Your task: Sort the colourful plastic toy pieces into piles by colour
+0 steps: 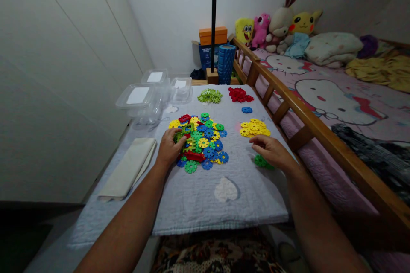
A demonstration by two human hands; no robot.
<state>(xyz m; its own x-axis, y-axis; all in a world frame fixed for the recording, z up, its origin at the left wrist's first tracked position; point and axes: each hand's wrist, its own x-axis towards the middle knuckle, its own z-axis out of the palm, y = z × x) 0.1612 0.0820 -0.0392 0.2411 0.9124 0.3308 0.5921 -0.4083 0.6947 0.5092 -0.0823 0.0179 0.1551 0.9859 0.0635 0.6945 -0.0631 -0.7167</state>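
Observation:
My left hand rests at the left edge of a mixed pile of plastic snowflake discs in blue, yellow and green. Its thumb and fingers are spread against light green pieces on top of the pile; no firm hold shows. A long red piece lies just to the right of the thumb. On the right, my right hand hovers over a small group of green discs, which it partly hides. Its thumb and forefinger are apart, with nothing visible between them. Beyond it is a heap of yellow discs.
Light green pieces, red pieces and blue discs lie in separate groups farther back. Clear plastic boxes and a folded cloth sit at left. A wooden bed rail runs along the right side.

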